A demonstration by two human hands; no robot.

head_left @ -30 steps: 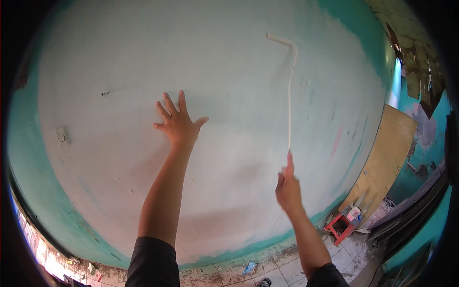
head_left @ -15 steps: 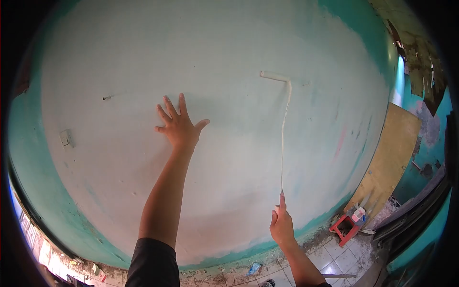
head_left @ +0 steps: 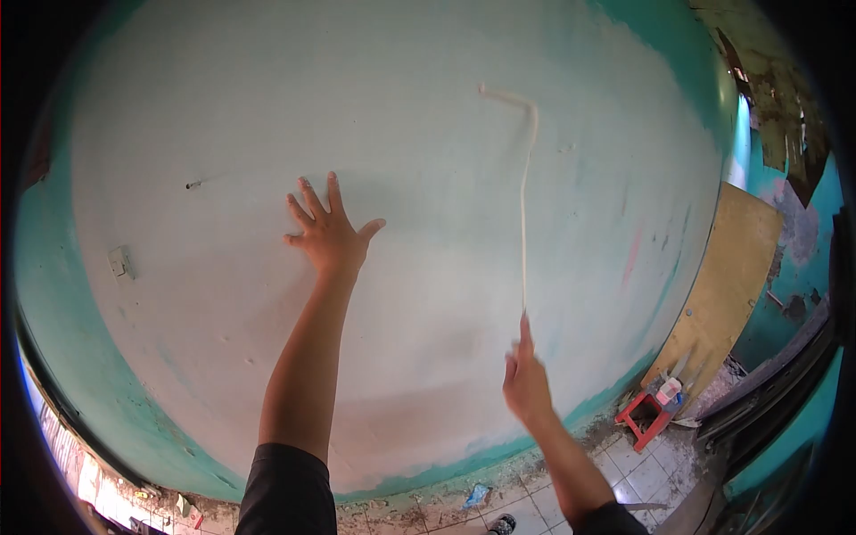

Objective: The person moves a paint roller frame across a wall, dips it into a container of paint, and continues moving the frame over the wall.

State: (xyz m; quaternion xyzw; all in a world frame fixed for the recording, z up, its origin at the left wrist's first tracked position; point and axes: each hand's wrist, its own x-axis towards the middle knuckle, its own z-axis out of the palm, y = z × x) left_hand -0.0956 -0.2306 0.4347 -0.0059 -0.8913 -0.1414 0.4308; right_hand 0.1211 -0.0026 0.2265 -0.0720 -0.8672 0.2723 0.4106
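Observation:
A wall with a broad whitish coat over turquoise fills most of the view. Against its left-centre part my left hand is held with the palm toward the wall and all fingers spread, holding nothing. My right hand grips the handle end of a paint roller, the index finger stretched up along its thin rod. The roller's slim head lies against the upper wall, right of centre. The handle itself is mostly hidden by my fingers.
A small red stool with a white container on it stands at lower right. Behind it leans a yellowish board. A switch box and a small fitting stick out of the wall at left. Dirty floor tiles run below.
My right hand has moved up, carrying the roller head higher on the wall. My left hand stays spread in nearly the same place.

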